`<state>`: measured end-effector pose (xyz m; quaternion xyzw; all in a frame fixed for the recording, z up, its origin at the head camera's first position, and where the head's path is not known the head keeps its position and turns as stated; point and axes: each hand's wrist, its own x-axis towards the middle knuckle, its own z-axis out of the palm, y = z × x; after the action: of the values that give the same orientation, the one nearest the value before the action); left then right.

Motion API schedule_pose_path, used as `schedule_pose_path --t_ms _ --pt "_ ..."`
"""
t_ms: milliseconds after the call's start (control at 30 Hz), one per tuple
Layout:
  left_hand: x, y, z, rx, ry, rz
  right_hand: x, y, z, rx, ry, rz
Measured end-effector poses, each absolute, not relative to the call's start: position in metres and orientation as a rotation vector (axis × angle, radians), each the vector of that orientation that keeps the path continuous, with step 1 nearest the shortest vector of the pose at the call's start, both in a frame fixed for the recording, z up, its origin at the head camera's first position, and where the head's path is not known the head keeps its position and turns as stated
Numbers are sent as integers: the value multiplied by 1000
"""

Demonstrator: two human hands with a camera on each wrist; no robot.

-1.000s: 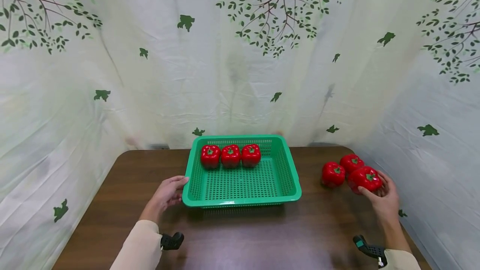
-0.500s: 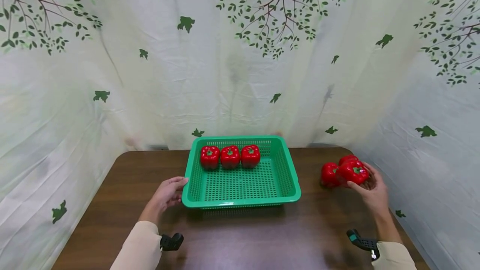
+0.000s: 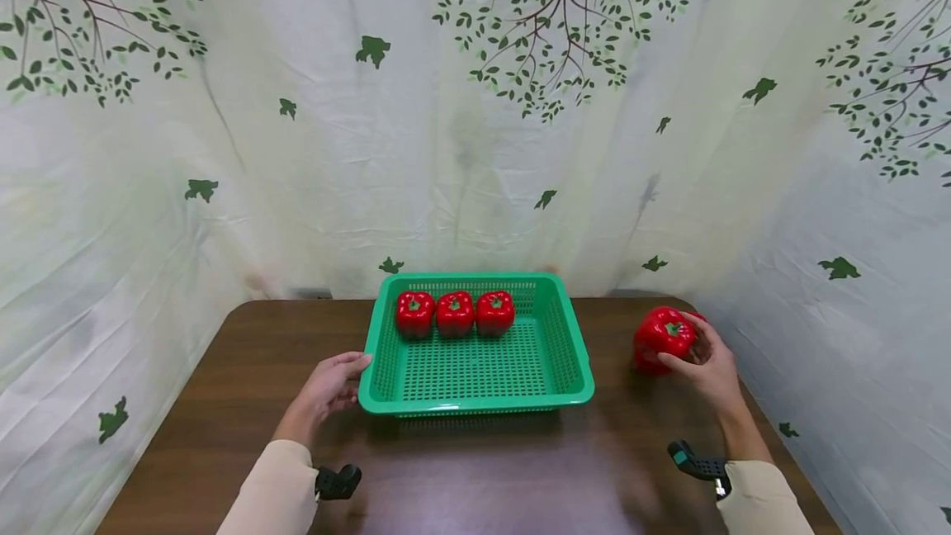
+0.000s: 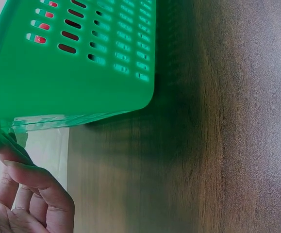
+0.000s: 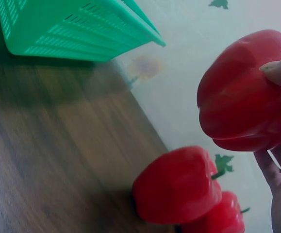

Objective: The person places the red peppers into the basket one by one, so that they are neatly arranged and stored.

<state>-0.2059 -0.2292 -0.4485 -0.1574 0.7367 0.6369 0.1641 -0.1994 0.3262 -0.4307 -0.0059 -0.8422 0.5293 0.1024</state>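
Observation:
My right hand [image 3: 709,366] grips a shiny red bell pepper [image 3: 665,332] between thumb and fingers. In the right wrist view this pepper [image 5: 249,92] is held above the table, and two more red peppers [image 5: 176,187] sit below it. The head view shows those two mostly hidden behind the held one. On the left, my left hand [image 3: 330,386] pinches the left rim of a green plastic basket [image 3: 475,404]. The left wrist view shows the fingers [image 4: 41,182] curled at the basket's rim. Three red peppers [image 3: 455,314] stand in a row along the basket's back side.
The brown wooden table [image 3: 520,469] carries the basket near its back edge. Behind and on both sides hangs a pale curtain [image 3: 461,147] printed with leaves and branches, close to the table's right edge.
My right hand has carried its pepper to the left, from the right of the other two to in front of them. The left hand stays on the basket rim.

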Motion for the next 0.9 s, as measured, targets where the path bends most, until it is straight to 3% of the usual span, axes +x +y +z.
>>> schedule_pose_path --t_ms 900 --pt "-204 -230 -449 -461 2097 1827 -253 283 -412 352 -2581 1756"
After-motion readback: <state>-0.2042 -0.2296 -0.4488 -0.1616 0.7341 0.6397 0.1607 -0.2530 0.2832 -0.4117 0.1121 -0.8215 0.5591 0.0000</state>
